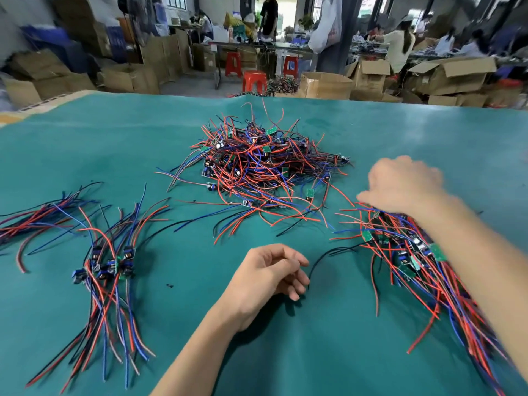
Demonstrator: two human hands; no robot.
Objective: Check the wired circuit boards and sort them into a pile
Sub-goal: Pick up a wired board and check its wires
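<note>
Centrally tangled heap; bundles flanking (right hand blurred)

4 board piles, 2 hands

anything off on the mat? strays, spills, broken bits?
One small dark fragment lies alone on the green mat, between the lined-up bundle and the left hand; too small to identify. A lone black wire strays from the right pile under the right hand. No visible damage.
</note>
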